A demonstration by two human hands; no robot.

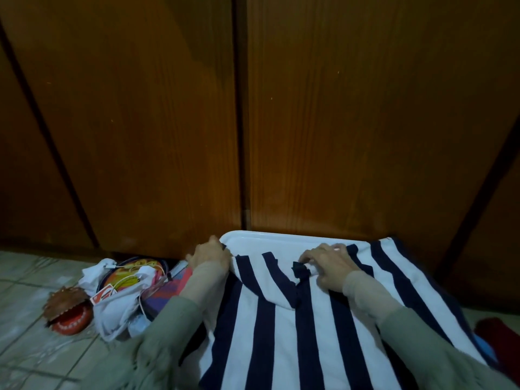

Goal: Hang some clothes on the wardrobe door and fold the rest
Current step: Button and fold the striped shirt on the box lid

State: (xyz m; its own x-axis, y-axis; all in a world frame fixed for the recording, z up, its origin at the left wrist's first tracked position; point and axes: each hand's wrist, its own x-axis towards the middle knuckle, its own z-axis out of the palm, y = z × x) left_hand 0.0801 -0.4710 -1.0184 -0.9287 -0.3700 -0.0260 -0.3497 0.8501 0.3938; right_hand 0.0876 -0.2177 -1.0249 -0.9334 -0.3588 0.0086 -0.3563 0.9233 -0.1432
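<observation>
Rising behind everything, the wardrobe doors (365, 114) stand closed, nothing hung on them. Against their foot a white table (253, 238) bears the striped shirt (281, 327), spread flat for folding, I judge, its stripes and length running from the person toward the doors. The left hand (209, 256) grips its far left corner; the right hand (330, 266) pinches bunched fabric near the middle.
</observation>
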